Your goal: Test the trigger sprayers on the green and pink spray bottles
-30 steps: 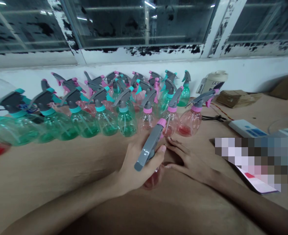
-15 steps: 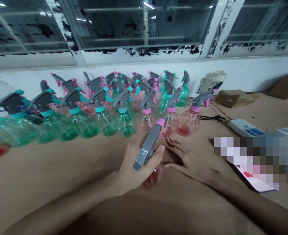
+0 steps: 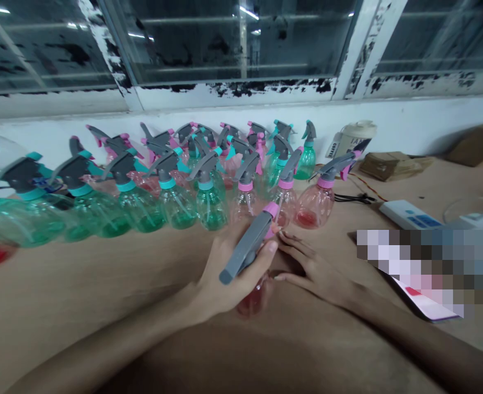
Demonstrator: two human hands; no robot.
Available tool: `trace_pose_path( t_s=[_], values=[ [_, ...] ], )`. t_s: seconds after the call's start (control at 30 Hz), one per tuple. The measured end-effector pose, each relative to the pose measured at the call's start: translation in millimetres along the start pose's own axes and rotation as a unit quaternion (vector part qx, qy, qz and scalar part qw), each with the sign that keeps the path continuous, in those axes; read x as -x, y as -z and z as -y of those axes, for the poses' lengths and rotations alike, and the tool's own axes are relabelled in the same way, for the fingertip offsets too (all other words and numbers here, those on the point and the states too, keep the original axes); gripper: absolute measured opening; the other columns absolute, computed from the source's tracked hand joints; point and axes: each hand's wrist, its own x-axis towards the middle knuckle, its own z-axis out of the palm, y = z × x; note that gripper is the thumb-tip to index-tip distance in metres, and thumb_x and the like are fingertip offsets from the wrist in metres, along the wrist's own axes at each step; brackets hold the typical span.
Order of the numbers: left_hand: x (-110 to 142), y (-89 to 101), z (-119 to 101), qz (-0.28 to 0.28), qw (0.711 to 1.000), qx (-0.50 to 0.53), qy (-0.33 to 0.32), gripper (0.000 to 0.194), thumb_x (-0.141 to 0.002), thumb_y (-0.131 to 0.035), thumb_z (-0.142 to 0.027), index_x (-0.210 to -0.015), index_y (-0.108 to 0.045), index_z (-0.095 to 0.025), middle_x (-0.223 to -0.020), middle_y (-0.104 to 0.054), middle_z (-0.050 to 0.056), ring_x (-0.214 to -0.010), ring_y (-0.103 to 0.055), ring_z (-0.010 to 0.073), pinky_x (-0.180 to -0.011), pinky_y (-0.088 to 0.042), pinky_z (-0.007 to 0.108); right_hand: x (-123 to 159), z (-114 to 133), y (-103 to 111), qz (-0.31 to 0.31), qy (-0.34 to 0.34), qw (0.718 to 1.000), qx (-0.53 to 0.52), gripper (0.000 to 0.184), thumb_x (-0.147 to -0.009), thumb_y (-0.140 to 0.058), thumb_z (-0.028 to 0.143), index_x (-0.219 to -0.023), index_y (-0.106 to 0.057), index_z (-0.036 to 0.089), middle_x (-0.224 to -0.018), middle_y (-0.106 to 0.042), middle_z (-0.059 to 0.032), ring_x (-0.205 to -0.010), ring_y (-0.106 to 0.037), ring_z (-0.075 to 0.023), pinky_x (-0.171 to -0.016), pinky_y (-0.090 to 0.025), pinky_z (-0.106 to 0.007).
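Note:
My left hand [image 3: 229,262] is wrapped round the neck of a pink spray bottle [image 3: 252,301] with a grey trigger head and a pink nozzle. The bottle stands on the table, and its nozzle points away and to the right. Part of its body is hidden behind my fingers. My right hand [image 3: 319,268] lies low beside it on the right, fingers stretched out and apart. Its fingertips come close to the bottle; whether they touch it I cannot tell. Just beyond both hands is a row of similar bottles, among them a pink one [image 3: 317,205] and a green one [image 3: 211,208].
Several more green and pink spray bottles crowd the back by the wall. At the right lie a partly blurred-out phone [image 3: 434,306], a white power strip [image 3: 409,213], black cables [image 3: 354,198] and flattened brown packaging [image 3: 393,165]. A coffee cup [image 3: 354,137] stands behind.
The trigger head in my left hand has tilted very slightly. My right hand stays almost where it was, and the view has shifted a little.

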Motion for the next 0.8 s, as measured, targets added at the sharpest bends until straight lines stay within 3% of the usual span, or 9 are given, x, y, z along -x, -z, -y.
trace_pose_path(
  t_s=[0.3, 0.43, 0.57, 0.67, 0.8],
  values=[
    [-2.1, 0.3, 10.4, 0.014, 0.999, 0.004, -0.031, 0.014, -0.086, -0.053, -0.033, -0.078, -0.054, -0.021, -0.076, -0.058, 0.002, -0.070, -0.057, 0.0164, -0.067, -0.048, 0.031, -1.5, 3.8, -2.0, 0.014, 0.000, 1.000, 0.010, 0.065, -0.084, -0.053, 0.054, -0.135, -0.044, 0.014, -0.144, -0.040, -0.0158, -0.137, -0.030, -0.0284, -0.109, -0.031, -0.053],
    [-1.7, -0.5, 12.8, -0.003, 0.999, 0.007, -0.035, 0.015, -0.084, -0.055, -0.035, -0.090, -0.056, -0.022, -0.083, -0.060, 0.003, -0.077, -0.057, 0.0179, -0.071, -0.048, 0.033, -5.4, 11.1, 6.9, 0.003, -0.007, 0.999, -0.038, 0.055, -0.088, -0.050, 0.050, -0.134, -0.044, 0.021, -0.142, -0.045, -0.0114, -0.133, -0.038, -0.0259, -0.108, -0.034, -0.052],
    [0.2, -1.2, 14.1, 0.009, 0.999, 0.020, -0.023, 0.032, -0.081, -0.060, -0.040, -0.109, -0.056, -0.024, -0.088, -0.063, 0.003, -0.075, -0.058, 0.0176, -0.076, -0.048, 0.034, -8.0, 27.1, 20.6, 0.015, -0.012, 0.994, -0.104, 0.046, -0.092, -0.045, 0.044, -0.133, -0.045, 0.023, -0.132, -0.056, -0.0087, -0.122, -0.051, -0.0220, -0.103, -0.041, -0.046],
    [0.6, -1.4, 13.7, 0.016, 0.999, 0.038, -0.011, 0.038, -0.080, -0.062, -0.042, -0.113, -0.056, -0.025, -0.093, -0.064, 0.003, -0.069, -0.058, 0.0158, -0.071, -0.050, 0.032, -4.3, 40.8, 29.1, 0.020, -0.025, 0.992, -0.121, 0.041, -0.093, -0.042, 0.042, -0.131, -0.047, 0.026, -0.129, -0.059, -0.0058, -0.118, -0.055, -0.0213, -0.100, -0.045, -0.044],
    [-0.9, -2.9, 11.8, 0.026, 0.997, 0.072, 0.013, 0.044, -0.076, -0.064, -0.041, -0.115, -0.053, -0.023, -0.086, -0.062, 0.002, -0.059, -0.054, 0.0132, -0.060, -0.050, 0.029, 4.6, 59.5, 38.4, 0.035, -0.039, 0.989, -0.135, 0.047, -0.092, -0.043, 0.044, -0.136, -0.039, 0.027, -0.133, -0.055, -0.0048, -0.116, -0.057, -0.0225, -0.097, -0.047, -0.045]
  ],
)
